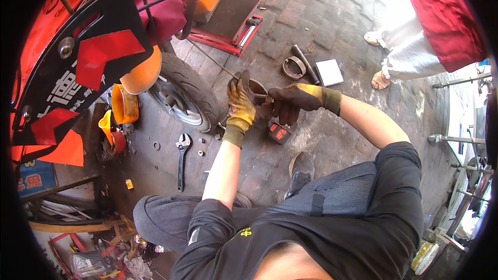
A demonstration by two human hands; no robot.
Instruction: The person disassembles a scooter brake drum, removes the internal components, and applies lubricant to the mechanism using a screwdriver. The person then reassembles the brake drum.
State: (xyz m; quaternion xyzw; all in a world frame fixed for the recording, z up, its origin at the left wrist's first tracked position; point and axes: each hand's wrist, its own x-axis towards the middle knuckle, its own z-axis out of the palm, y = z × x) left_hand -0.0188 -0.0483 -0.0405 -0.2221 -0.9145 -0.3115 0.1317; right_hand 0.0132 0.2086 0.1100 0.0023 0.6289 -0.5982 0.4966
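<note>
On a grimy paved floor (337,140), a seated or crouching person works beside a scooter's wheel (199,91). The gloved left hand (240,99) grips a round, hollow dark metal part (257,89), held up just right of the tyre. The gloved right hand (294,98) has its fingers curled at the part's right edge; whether they clamp it cannot be told. A thin cable (210,58) runs from the scooter to the left hand. The work looks partway: the part is off the wheel, and a curved ring (294,67) lies apart beyond the hands. Small nuts (201,153) and an adjustable wrench (181,158) lie loose at left, so reassembly seems not yet done.
</note>
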